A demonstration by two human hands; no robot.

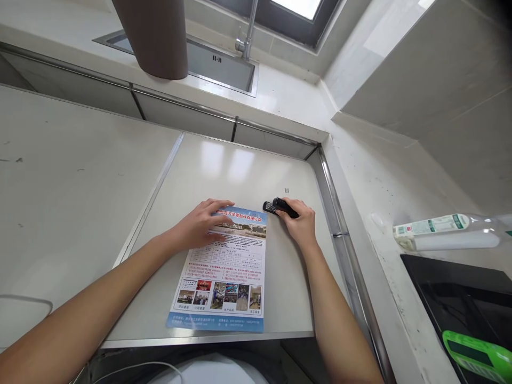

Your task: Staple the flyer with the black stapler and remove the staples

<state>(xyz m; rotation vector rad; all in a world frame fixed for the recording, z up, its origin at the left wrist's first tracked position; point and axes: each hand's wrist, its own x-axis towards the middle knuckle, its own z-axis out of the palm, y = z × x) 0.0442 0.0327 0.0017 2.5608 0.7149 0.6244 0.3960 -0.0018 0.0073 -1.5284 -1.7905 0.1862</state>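
Observation:
A printed flyer (224,277) with blue bands, red headings and small photos lies flat on the white tabletop (224,165). My left hand (208,224) rests with spread fingers across the flyer's upper left part. Just beyond the flyer's top right corner, my right hand (298,221) grips a black stapler (280,207), whose front end points left towards the paper's edge. Two or more small staples (286,190) lie on the tabletop above the stapler.
Behind the table are a counter with a sink (224,64), a tap (245,45) and a brown cylinder (160,37). At right lie a clear bottle (452,232), a black panel (464,288) and a green device (476,354). A metal rail (340,213) borders the table's right side.

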